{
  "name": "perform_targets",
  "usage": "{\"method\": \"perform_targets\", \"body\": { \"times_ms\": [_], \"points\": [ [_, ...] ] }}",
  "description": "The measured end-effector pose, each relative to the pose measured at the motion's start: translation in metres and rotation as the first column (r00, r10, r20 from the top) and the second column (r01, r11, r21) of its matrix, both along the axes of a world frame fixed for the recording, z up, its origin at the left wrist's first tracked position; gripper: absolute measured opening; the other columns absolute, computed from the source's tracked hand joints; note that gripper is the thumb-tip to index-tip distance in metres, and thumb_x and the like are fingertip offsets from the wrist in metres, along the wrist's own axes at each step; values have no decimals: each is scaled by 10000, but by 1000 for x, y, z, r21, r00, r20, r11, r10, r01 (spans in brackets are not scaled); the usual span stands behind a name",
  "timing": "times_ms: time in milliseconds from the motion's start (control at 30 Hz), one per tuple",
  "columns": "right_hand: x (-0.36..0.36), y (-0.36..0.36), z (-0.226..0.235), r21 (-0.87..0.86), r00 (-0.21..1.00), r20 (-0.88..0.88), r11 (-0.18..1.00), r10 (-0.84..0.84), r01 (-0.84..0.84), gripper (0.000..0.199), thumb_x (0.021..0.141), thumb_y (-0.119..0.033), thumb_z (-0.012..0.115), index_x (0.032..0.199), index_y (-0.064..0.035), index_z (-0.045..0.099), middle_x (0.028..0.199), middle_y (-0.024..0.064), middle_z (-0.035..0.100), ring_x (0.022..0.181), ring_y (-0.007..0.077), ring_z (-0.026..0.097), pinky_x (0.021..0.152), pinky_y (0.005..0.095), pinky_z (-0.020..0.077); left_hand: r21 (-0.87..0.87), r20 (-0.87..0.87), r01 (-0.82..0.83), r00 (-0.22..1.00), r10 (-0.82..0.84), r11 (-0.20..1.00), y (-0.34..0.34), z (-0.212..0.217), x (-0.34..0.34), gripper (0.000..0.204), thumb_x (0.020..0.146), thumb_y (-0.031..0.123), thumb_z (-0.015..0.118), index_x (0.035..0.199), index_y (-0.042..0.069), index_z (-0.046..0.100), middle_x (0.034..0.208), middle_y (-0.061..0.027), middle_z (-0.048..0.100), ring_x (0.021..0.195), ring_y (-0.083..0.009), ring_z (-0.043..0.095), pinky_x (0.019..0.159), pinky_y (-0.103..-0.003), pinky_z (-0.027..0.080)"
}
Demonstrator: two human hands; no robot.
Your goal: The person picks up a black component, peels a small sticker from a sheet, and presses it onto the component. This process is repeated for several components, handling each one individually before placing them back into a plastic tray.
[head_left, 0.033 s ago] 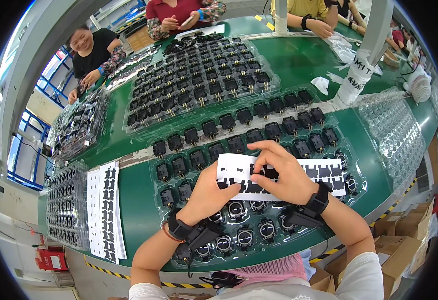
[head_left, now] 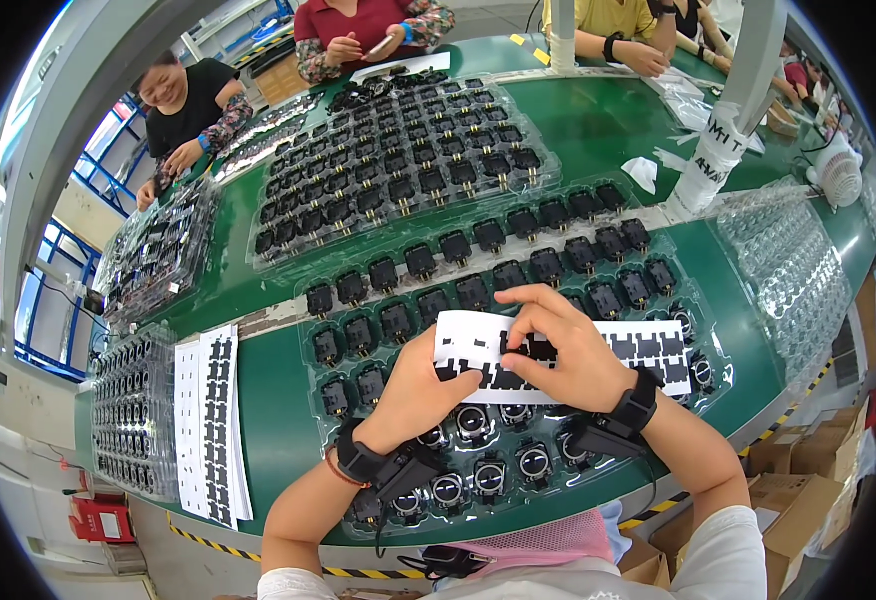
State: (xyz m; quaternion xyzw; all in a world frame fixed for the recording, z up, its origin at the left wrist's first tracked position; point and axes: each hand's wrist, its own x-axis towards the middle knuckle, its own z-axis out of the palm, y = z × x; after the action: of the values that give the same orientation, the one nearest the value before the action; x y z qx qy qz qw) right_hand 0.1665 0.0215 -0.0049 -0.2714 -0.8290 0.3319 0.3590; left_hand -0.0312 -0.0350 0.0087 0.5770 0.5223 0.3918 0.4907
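Observation:
A white sheet of black die-cut stickers (head_left: 463, 325) is held over a clear tray in front of me. My left hand (head_left: 413, 390) grips its left end, thumb on top. My right hand (head_left: 573, 350) is over the sheet's middle, thumb and index finger pinched together at a black sticker (head_left: 509, 340); whether it is lifted off the backing is hard to see. Beneath lies the clear plastic tray (head_left: 706, 300) with rows of small black square parts (head_left: 472, 291). Nearer to me, parts in it show round ring-like faces (head_left: 535, 460).
Left of the tray lie more sticker sheets (head_left: 190, 420) and a stack of filled trays (head_left: 136, 405). Another tray of black parts (head_left: 393, 160) is across the table. A taped post (head_left: 708, 165), bubble-textured clear trays (head_left: 783, 270) and a small fan (head_left: 838, 172) stand right. Several people sit opposite.

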Motion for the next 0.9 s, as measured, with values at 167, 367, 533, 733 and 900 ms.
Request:
{"method": "perform_targets", "body": {
  "times_ms": [167, 367, 533, 733, 900],
  "points": [
    [0, -2, 3, -32, 997, 48, 998, 55, -53, 225, 724, -113, 718, 821, -46, 527, 1218, 118, 489, 1051, 310, 513, 856, 370, 440, -44, 105, -15, 994, 19, 999, -1, 0, 1, 350, 741, 7, 656, 1071, 1, 540, 896, -29, 620, 761, -75, 590, 650, -235, 504],
    [-3, -4, 1, -4, 997, 26, 997, 74, -74, 162, 752, -103, 704, 810, -35, 569, 1209, 108, 528, 990, 276, 549, 827, 358, 457, -48, 147, -5, 989, 12, 999, -1, -5, -1, 330, 755, 24, 700, 1046, 31, 546, 885, -18, 616, 760, -64, 586, 629, -218, 490],
    [0, -5, 0, 99, 999, 13, 994, 43, -45, 90, 789, -94, 671, 827, -35, 617, 1241, 113, 548, 985, 260, 570, 820, 348, 467, -74, 178, -14, 984, 27, 997, 2, -4, 4, 360, 742, 12, 721, 1053, 49, 544, 909, -12, 604, 778, -66, 584, 646, -211, 488],
    [-4, -5, -1, 169, 997, -18, 983, 81, -77, 93, 777, -100, 682, 827, -48, 622, 1269, 100, 542, 952, 263, 579, 838, 370, 446, -26, 176, -84, 980, 87, 996, -3, -4, 4, 378, 695, -2, 749, 1016, 39, 553, 910, -21, 604, 809, -75, 579, 684, -213, 481],
    [-3, -5, -6, 183, 995, -52, 980, 89, -78, 118, 755, -109, 709, 802, -57, 614, 1255, 94, 553, 842, 211, 604, 792, 350, 469, -32, 168, -87, 982, 91, 996, -2, -2, 9, 359, 686, -46, 714, 993, 37, 549, 912, -22, 607, 825, -80, 578, 706, -217, 478]
  ]
}}
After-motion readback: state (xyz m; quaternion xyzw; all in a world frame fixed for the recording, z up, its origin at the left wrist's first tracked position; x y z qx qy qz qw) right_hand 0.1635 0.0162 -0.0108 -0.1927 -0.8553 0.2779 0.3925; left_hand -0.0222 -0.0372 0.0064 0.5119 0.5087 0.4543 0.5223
